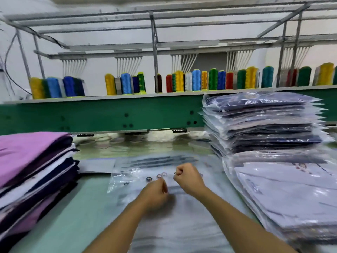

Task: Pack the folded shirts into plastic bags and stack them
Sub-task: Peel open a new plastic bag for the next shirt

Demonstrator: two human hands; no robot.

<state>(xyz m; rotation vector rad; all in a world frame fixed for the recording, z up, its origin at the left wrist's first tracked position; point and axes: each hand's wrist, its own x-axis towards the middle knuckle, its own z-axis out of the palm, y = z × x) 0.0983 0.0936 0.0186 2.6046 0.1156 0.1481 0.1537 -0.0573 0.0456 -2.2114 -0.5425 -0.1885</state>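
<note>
A clear plastic bag lies flat on the pale green table, with printed symbols near its middle. My left hand and my right hand rest on the bag, both with fingers pinched on the thin plastic. A stack of folded shirts in pink, white and navy stands at the left. Bagged shirts form a tall pile at the back right and a lower pile at the front right.
A green machine beam runs across behind the table. Coloured thread cones stand in a row on top of it, under a metal frame. Small round hoops lie under the beam.
</note>
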